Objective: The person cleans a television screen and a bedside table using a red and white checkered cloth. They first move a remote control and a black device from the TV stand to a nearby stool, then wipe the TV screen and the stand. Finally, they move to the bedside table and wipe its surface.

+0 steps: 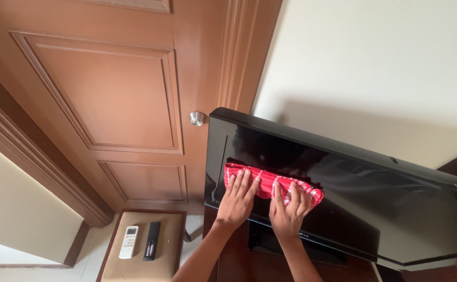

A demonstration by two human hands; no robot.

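We pressed a folded red-and-white striped cloth point(270, 184) against the black flat television screen point(364, 203).
Left hand point(237, 198) and right hand point(289, 209) lay open, flat, spreading pressure low on that screen.

Both bare forearms rise from the bottom edge of the view, angled up and slightly toward each other. Left hand point(237, 199) lies flat, palm down, fingers straight and a little spread, pointing up; no grip, nothing closed in it. Right hand point(289, 210) sits just beside it, nearly touching, also flat and open, fingers spread and pointing up, wrist bent a bit back.
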